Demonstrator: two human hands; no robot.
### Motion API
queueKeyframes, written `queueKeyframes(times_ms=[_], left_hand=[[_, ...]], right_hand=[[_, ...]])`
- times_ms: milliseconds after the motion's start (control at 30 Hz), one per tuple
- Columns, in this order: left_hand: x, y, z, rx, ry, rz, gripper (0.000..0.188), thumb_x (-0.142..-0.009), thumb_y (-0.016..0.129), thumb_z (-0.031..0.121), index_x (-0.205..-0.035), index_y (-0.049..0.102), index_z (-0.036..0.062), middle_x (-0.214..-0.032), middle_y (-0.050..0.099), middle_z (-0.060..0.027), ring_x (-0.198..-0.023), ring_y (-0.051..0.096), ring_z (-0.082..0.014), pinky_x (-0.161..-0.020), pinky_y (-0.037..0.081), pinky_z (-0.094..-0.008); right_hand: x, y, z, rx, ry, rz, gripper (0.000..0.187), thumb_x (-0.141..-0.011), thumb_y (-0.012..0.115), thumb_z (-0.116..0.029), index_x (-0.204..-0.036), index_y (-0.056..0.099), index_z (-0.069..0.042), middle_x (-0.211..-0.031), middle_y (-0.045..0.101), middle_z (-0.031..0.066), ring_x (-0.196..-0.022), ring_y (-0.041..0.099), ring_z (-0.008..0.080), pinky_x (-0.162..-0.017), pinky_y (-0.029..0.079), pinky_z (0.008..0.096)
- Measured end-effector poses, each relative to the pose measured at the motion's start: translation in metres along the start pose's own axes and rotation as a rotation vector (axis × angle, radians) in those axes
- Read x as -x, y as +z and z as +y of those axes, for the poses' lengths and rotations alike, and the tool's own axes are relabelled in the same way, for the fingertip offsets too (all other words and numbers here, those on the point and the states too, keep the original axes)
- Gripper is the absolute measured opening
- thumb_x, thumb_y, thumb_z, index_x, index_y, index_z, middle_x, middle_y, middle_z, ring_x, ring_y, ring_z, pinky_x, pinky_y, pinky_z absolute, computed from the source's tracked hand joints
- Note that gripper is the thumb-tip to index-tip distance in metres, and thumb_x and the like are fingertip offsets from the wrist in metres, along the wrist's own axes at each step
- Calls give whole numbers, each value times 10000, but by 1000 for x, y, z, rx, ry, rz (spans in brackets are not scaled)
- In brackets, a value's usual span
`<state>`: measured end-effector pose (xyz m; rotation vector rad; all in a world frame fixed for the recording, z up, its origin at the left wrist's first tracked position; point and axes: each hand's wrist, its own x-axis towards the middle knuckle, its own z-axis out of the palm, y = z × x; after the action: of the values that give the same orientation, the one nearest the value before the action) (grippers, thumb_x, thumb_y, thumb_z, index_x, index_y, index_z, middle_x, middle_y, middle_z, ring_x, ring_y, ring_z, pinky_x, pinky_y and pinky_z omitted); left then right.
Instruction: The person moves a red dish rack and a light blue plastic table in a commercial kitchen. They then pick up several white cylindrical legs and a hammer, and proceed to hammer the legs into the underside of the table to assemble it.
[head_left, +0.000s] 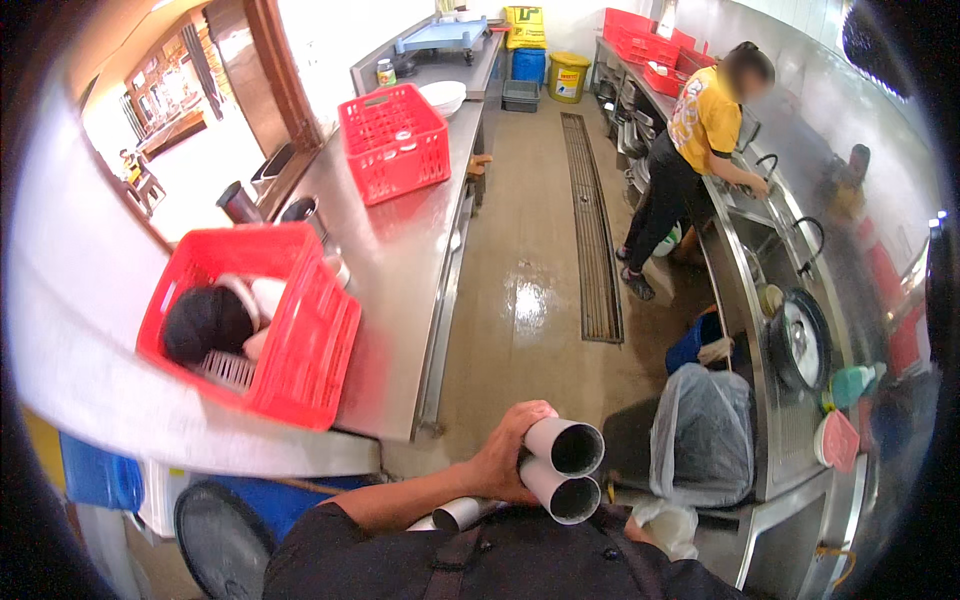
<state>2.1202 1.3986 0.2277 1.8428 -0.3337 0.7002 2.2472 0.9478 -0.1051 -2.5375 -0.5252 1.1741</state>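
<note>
My left hand is closed around two pale grey hollow cylinders, an upper cylinder and a lower cylinder, stacked one above the other with their round open ends toward the right. They may be tumblers or tubes; the kind is unclear. A third cylinder of the same look lies under my left forearm, against my dark shirt. At my right side, a bit of skin shows beside a crumpled clear plastic bag; my right hand is mostly hidden there, its fingers not visible.
On the left steel counter stand a red crate of dishes and another red crate. A bin with a clear liner stands at right, beside a sink counter. A person in yellow works there. A drain grate runs along the floor.
</note>
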Motion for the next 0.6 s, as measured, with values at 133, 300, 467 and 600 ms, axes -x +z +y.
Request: queueKeyframes(times_ms=[133,300,467,600], left_hand=[[-101,-33,-120,22,12,73,1281,-568,1049,340,-1566,290,76,-1440,499,-242,-1332,519,-456,-1128,418,-554],[-256,-91,-243,-114,-70,110,1333,-548,1061,330,-1581,258,79,-1451,471,-234,-1345,504,-436,-1127,420,-533],[-390,-146,-322,-91,-99,129,1345,-565,1053,370,-1591,239,65,-1494,420,-229,-1380,465,-417,-1153,395,-514],[-469,-177,-401,-25,-61,205,1307,-639,985,472,-1611,232,29,-1565,375,-229,-1459,393,-424,-1223,309,-507]], right_hand=[[-112,-62,-38,-245,259,-30,330,-922,734,-159,-1202,678,6,-936,727,92,-850,708,182,-740,568,356],[-280,-203,-120,-256,243,-30,342,-922,732,-148,-1222,674,4,-949,729,90,-856,707,181,-746,568,357],[-435,-382,-228,-326,142,33,355,-922,729,-138,-1242,669,1,-962,731,88,-861,707,181,-752,569,357],[-576,-535,-362,-410,-46,69,366,-921,728,-130,-1258,665,-1,-972,733,87,-866,706,180,-757,569,358]])
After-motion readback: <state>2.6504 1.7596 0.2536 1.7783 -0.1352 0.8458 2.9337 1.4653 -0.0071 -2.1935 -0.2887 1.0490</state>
